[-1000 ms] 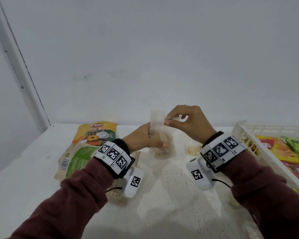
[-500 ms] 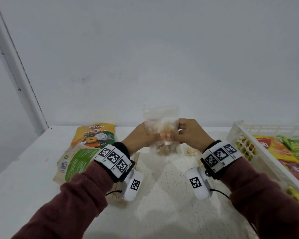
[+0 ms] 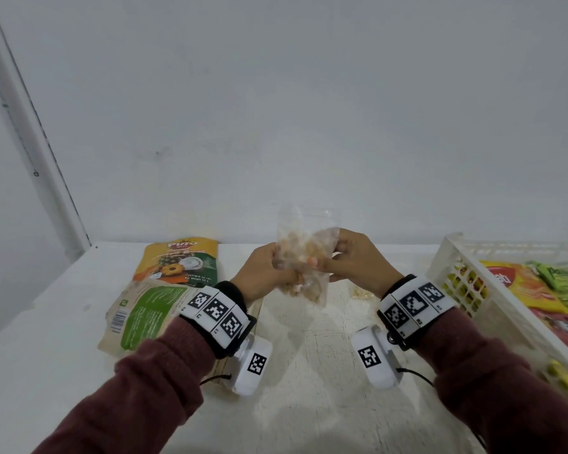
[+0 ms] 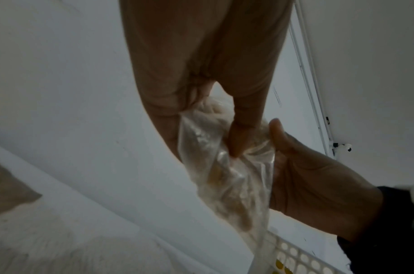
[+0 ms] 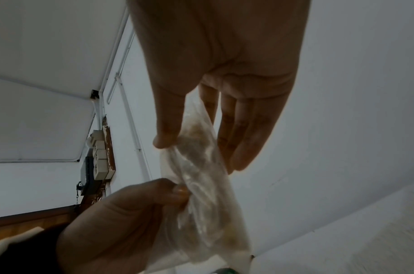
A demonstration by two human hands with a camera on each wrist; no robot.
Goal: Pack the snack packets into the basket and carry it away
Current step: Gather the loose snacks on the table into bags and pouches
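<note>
Both hands hold a clear bag (image 3: pixel 304 257) of snacks above the table (image 3: pixel 309 371): the left hand (image 3: pixel 263 273) pinches its left side and the right hand (image 3: pixel 358 260) its right. The basket (image 3: pixel 453 273) sits at 3 o'clock with packets inside, and two pouches, orange (image 3: pixel 177 260) and green (image 3: pixel 145 312), lie at 9 o'clock, the green one partly hidden by the left wrist.

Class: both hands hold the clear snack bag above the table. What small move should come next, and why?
Probably carry the clear bag rightward and lower it into the white basket. Left hand and right hand both pinch it in mid-air, and the basket already holds other packets.
</note>
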